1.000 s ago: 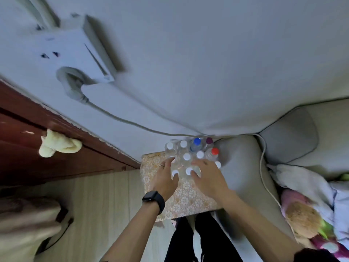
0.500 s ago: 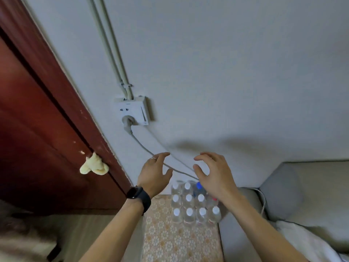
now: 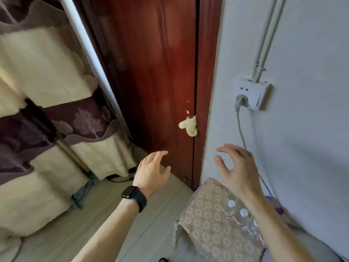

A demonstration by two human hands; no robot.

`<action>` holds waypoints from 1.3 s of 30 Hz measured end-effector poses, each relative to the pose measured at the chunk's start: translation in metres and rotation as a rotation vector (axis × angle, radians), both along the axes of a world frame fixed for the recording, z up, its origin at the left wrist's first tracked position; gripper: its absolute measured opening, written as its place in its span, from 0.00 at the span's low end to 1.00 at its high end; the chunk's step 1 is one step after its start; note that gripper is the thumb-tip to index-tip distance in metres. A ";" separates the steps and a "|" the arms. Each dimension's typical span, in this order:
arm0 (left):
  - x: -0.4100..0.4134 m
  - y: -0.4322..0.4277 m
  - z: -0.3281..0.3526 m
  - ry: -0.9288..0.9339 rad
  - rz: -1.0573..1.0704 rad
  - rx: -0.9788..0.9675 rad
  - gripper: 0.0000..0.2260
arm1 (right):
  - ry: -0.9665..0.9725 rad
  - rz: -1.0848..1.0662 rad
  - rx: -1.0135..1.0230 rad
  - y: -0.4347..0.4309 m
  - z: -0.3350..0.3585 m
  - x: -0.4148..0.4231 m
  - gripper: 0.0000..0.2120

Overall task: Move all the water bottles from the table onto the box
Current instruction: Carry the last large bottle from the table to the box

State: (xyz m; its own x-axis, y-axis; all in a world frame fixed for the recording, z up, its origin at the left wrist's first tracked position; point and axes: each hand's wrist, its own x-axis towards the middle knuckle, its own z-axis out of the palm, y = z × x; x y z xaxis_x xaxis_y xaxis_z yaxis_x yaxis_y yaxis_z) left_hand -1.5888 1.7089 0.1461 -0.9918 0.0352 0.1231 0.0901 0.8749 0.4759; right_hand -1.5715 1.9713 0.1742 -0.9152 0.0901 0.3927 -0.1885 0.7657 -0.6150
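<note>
Head view: both hands (left (image 3: 151, 172), right (image 3: 238, 170)) spread empty above floral-papered box (image 3: 209, 220).

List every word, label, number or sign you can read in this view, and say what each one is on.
No text can be read.
Bottles: red and white label bands, print too blurred to read.
Socket: small mark near its top edge, too small to read.
Watch: screen dark, nothing showing.
Box: floral pattern only, no words.
</note>
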 end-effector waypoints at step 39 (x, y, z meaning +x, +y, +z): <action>0.540 -0.607 0.136 0.276 1.861 -0.271 0.20 | 0.188 1.930 -0.068 -0.907 0.137 0.255 0.18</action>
State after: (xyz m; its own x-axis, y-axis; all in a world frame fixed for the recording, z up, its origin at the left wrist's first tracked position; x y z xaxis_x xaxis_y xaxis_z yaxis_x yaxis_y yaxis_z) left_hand -1.0484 1.1021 0.2826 0.2549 -0.8620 0.4381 -0.8838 -0.0238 0.4673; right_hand -1.3165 1.0640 0.3114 0.2616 -0.8120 0.5218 -0.6725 -0.5411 -0.5049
